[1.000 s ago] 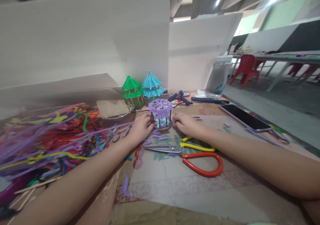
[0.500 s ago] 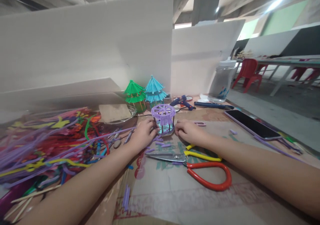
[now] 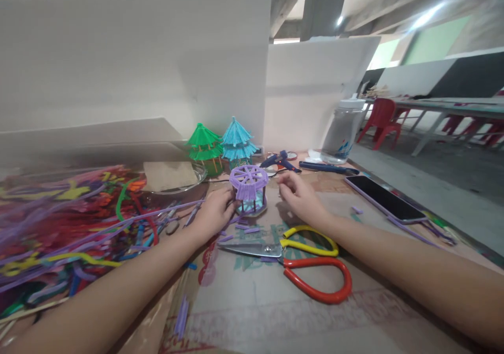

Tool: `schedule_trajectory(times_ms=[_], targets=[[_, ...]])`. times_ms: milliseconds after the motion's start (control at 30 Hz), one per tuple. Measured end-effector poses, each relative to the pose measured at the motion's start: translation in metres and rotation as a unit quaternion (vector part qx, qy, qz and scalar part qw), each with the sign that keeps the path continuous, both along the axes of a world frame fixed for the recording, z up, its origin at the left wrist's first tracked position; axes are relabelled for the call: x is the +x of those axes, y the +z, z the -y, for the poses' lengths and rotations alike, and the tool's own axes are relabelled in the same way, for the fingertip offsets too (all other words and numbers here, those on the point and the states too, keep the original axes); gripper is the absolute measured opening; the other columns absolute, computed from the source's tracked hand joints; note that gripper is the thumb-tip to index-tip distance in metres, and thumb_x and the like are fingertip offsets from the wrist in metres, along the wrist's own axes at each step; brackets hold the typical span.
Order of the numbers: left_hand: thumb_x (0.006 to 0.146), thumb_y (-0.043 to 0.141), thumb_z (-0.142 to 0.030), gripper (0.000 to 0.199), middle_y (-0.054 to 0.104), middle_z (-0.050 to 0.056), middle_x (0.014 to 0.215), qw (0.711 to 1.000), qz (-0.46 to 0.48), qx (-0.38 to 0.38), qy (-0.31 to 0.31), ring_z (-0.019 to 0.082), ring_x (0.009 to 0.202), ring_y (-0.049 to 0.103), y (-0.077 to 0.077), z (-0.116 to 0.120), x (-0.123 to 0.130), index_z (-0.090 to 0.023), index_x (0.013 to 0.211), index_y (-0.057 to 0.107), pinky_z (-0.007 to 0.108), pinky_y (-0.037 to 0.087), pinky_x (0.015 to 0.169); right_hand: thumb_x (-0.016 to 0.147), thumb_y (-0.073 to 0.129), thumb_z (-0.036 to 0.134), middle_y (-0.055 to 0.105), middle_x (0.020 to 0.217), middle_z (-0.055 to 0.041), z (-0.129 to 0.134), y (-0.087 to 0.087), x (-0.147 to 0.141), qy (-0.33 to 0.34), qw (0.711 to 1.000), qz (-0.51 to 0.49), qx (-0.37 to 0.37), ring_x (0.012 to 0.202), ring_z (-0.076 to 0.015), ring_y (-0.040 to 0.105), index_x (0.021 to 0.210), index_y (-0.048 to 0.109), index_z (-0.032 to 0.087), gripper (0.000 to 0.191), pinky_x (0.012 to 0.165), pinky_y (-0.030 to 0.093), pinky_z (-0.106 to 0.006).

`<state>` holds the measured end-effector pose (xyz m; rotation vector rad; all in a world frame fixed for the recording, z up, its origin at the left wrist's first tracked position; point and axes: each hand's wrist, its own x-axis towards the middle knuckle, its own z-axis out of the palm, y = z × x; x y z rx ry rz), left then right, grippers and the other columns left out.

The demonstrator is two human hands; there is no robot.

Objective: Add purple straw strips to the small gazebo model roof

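Purple pavilion model (image 3: 249, 186) on the tabletop (image 3: 331, 187), on the far side of the scissors (image 3: 270, 249). The left hand (image 3: 214, 210), fingers curled, lies at its left; any grip is indiscernible. The right hand (image 3: 302, 194) is bent-fingered, clear of the model's right; whether its fingertips meet is unclear. Sound handling: steady the base, press the roof strips (image 3: 245, 193) lightly.

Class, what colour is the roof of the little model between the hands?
The roof is purple, best seen in the head view.
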<state>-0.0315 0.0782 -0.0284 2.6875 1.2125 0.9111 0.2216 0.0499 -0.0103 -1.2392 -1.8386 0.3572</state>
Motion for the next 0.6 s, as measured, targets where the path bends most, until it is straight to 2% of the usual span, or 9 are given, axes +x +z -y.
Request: schedule_trajectory(times_ms=[100, 200, 300, 400, 500, 600], targets=[[0.087, 0.051, -0.019, 0.018, 0.067, 0.009, 0.101, 1.000, 0.001, 0.002, -0.004, 0.025, 0.099, 0.062, 0.002, 0.001, 0.000, -0.018, 0.097, 0.067, 0.039, 0.048, 0.091, 0.093, 0.044, 0.032, 0.049, 0.066, 0.0054, -0.003, 0.001, 0.002, 0.035, 0.990, -0.136, -0.006, 0.060, -0.0133, 0.049, 0.115, 0.051, 0.018, 0.027, 0.058, 0.039, -0.025], [0.085, 0.050, -0.014, 0.019, 0.067, 0.011, 0.106, 1.000, -0.011, 0.018, -0.015, 0.026, 0.102, 0.061, 0.005, 0.004, 0.001, -0.017, 0.095, 0.066, 0.039, 0.048, 0.091, 0.094, 0.046, 0.039, 0.054, 0.069, 0.0033, -0.004, 0.001, -0.001, 0.083, 0.982, -0.160, -0.048, 0.063, -0.0132, 0.052, 0.123, 0.054, 0.016, 0.038, 0.061, 0.042, -0.026], [0.082, 0.050, -0.012, 0.023, 0.065, 0.013, 0.113, 0.998, -0.033, 0.046, 0.001, 0.029, 0.108, 0.058, 0.006, 0.005, 0.000, -0.016, 0.098, 0.066, 0.042, 0.046, 0.093, 0.094, 0.043, 0.051, 0.055, 0.069, 0.0015, 0.002, 0.005, -0.005, 0.136, 0.972, -0.178, -0.076, 0.063, -0.0131, 0.052, 0.106, 0.060, 0.016, 0.041, 0.062, 0.043, -0.027], [0.078, 0.051, -0.011, 0.031, 0.062, 0.014, 0.122, 0.995, -0.061, 0.074, 0.029, 0.031, 0.114, 0.055, 0.004, 0.006, -0.001, -0.016, 0.106, 0.065, 0.047, 0.043, 0.097, 0.091, 0.043, 0.062, 0.054, 0.064, 0.0010, 0.011, 0.017, -0.008, 0.173, 0.964, -0.181, -0.092, 0.061, -0.0127, 0.050, 0.083, 0.058, 0.017, 0.048, 0.061, 0.042, -0.027], [0.076, 0.051, -0.008, 0.035, 0.062, 0.015, 0.122, 0.992, -0.072, 0.098, 0.042, 0.031, 0.118, 0.053, 0.003, 0.008, -0.003, -0.016, 0.108, 0.065, 0.047, 0.041, 0.099, 0.085, 0.051, 0.067, 0.053, 0.060, 0.0017, 0.018, 0.030, -0.011, 0.179, 0.965, -0.155, -0.117, 0.057, -0.0117, 0.049, 0.070, 0.052, 0.019, 0.049, 0.058, 0.041, -0.027], [0.078, 0.051, -0.010, 0.038, 0.061, 0.014, 0.125, 0.989, -0.081, 0.119, 0.038, 0.030, 0.122, 0.050, 0.006, 0.012, -0.002, -0.019, 0.113, 0.064, 0.048, 0.037, 0.104, 0.084, 0.056, 0.064, 0.052, 0.057, 0.0026, 0.021, 0.039, -0.012, 0.164, 0.967, -0.132, -0.144, 0.054, -0.0111, 0.049, 0.066, 0.050, 0.020, 0.047, 0.056, 0.041, -0.027]])
